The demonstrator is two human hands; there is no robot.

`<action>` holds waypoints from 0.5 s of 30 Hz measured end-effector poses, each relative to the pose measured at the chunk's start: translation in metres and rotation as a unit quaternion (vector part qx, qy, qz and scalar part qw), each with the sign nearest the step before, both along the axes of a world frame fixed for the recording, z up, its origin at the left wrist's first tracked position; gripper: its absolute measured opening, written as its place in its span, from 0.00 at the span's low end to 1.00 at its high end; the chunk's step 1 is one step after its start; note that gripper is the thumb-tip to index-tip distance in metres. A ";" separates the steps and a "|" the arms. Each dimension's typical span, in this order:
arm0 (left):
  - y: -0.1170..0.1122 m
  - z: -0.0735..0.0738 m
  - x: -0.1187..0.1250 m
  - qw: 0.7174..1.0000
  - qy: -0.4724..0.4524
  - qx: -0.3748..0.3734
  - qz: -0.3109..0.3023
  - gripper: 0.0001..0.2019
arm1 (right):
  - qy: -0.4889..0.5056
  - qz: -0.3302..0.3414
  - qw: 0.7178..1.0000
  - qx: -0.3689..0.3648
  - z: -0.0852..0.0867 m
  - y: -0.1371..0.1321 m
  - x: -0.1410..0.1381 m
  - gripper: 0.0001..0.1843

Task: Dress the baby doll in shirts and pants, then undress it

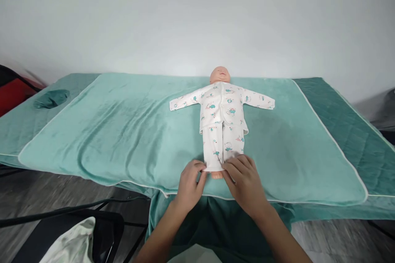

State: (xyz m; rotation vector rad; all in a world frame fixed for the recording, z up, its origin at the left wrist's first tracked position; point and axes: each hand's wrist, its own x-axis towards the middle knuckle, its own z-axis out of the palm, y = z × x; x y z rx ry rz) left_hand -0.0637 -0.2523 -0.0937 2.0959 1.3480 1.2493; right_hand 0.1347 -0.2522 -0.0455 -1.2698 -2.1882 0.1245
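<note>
A baby doll [220, 74] lies on its back on a light green blanket, head toward the wall. It wears a white printed long-sleeved top [222, 104] with both sleeves spread wide; no doll hands show beyond the cuffs. Matching printed trousers [213, 146] cover its legs. At the hem of the trouser leg on the left, my left hand [191, 178] pinches one side and my right hand [243, 176] pinches the other. Just below that hem the doll's toes [217, 175] stick out. My right hand hides the end of the other trouser leg.
The light green blanket [290, 152] has several folds on its left part and covers a darker green padded bed [336, 111] with a face hole [52, 98]. A white wall [138, 33] stands behind. At lower left, a pale cloth [72, 242] lies on a black chair [108, 230].
</note>
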 end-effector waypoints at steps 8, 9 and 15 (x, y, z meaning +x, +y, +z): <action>-0.006 -0.007 -0.003 0.998 0.056 0.005 0.000 0.08 | 0.110 -0.020 0.994 -0.006 -0.015 -0.019 0.012 0.11; -0.006 -0.005 -0.003 0.999 0.054 0.006 -0.003 0.08 | 0.130 -0.038 0.991 -0.004 -0.021 -0.020 0.015 0.13; -0.010 -0.010 0.000 0.999 0.046 -0.001 0.001 0.08 | 0.149 -0.133 0.980 -0.003 -0.054 -0.020 0.025 0.16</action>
